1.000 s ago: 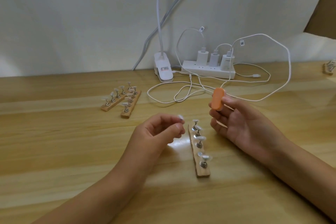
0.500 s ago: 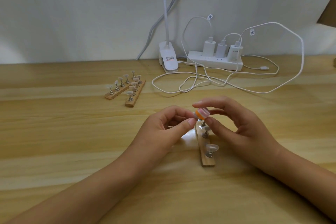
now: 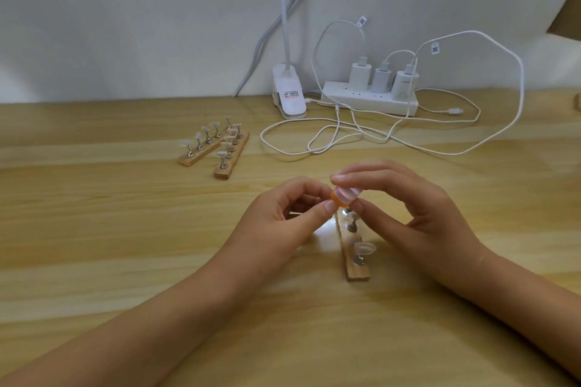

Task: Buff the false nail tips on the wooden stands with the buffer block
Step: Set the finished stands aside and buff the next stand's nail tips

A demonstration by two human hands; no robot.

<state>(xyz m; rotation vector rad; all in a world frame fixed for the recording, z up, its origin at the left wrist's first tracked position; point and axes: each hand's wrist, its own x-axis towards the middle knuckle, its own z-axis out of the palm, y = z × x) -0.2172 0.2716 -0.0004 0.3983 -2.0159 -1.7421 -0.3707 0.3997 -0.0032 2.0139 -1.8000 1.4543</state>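
Observation:
My right hand (image 3: 418,214) grips the small orange and pink buffer block (image 3: 345,195) between thumb and fingertips, just above the far end of the near wooden stand (image 3: 356,270). My left hand (image 3: 283,217) is pinched shut right against the block's left end. The nail tip it pinches is hidden behind the block. The near stand lies lengthwise between my hands, with a clear nail tip (image 3: 364,247) on its nearest metal post. Farther posts are partly covered by my fingers.
Two more wooden stands (image 3: 201,152) (image 3: 232,155) with several nail tips lie at the middle left. A white lamp clamp (image 3: 287,94), a power strip (image 3: 371,100) with three chargers and looping white cables (image 3: 314,141) sit at the back by the wall.
My right hand brought the buffer block down from mid-air to meet my left fingertips above the stand. Since half a second ago both hands have barely moved.

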